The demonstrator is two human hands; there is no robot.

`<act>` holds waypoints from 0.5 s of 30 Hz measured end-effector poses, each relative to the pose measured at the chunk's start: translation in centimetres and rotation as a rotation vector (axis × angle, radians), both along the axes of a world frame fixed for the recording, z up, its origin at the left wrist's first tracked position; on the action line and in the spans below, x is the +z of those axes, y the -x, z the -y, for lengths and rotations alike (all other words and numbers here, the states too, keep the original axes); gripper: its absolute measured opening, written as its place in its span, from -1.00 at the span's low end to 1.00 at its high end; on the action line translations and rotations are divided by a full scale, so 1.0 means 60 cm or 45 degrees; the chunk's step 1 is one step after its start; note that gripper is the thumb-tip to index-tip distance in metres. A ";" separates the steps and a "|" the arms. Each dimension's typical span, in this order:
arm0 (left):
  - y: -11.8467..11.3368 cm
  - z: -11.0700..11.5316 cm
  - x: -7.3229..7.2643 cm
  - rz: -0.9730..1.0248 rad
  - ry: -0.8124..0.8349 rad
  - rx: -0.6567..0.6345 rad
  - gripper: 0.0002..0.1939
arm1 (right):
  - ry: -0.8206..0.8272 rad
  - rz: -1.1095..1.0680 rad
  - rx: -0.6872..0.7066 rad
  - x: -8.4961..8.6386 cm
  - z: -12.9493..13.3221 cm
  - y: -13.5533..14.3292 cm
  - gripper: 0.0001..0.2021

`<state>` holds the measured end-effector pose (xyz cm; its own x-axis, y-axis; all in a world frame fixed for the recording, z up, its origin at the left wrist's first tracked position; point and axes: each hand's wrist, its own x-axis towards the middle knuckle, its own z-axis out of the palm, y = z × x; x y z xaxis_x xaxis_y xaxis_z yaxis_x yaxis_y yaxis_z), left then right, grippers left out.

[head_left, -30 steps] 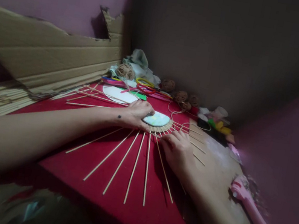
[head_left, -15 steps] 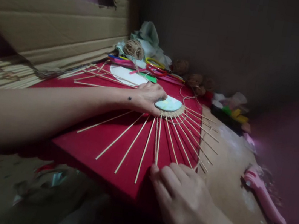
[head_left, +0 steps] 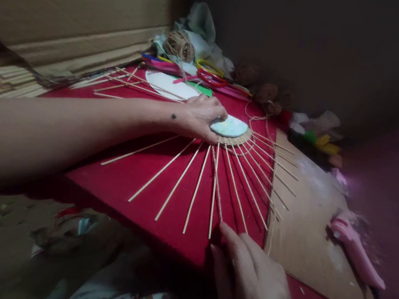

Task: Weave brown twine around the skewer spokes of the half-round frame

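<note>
A pale blue disc [head_left: 231,126] with a woven twine rim [head_left: 237,139] lies on the red surface, and thin wooden sticks [head_left: 197,190] fan out from it. My left hand [head_left: 201,116] grips the disc's left side, thumb at the rim and fingers over the top; the disc's left part is hidden beneath it. A strand of twine [head_left: 218,188] runs from the rim toward me, crossing near one stick. Its near end meets the fingertips of my right hand [head_left: 255,276], which is closed on it near the table's front edge. Loose twine also curves around the right-hand sticks.
A pink glue gun [head_left: 358,250] lies on a brown board [head_left: 312,209] at right. Behind are a twine ball [head_left: 179,45], coloured hoops [head_left: 211,77], a white oval piece [head_left: 166,85] and loose sticks [head_left: 126,82]. Cardboard [head_left: 92,14] stands at left; scraps litter the floor.
My right hand has moved right and slightly down, pulling the twine strand from beside one stick over to its right. My left hand keeps its hold on the disc. The view has shifted a little.
</note>
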<state>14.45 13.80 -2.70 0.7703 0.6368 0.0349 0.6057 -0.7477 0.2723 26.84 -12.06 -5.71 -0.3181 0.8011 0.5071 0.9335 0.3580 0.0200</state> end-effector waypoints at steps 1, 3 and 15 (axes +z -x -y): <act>0.000 0.001 0.001 0.002 -0.006 0.002 -0.36 | 0.003 -0.008 -0.009 0.000 0.000 0.000 -0.78; 0.000 0.002 0.001 0.000 -0.010 0.016 -0.35 | 0.023 -0.037 -0.036 0.000 0.000 0.000 -0.79; 0.002 -0.008 -0.008 0.040 -0.038 -0.025 -0.36 | 0.007 0.017 0.329 0.013 -0.007 0.013 -0.77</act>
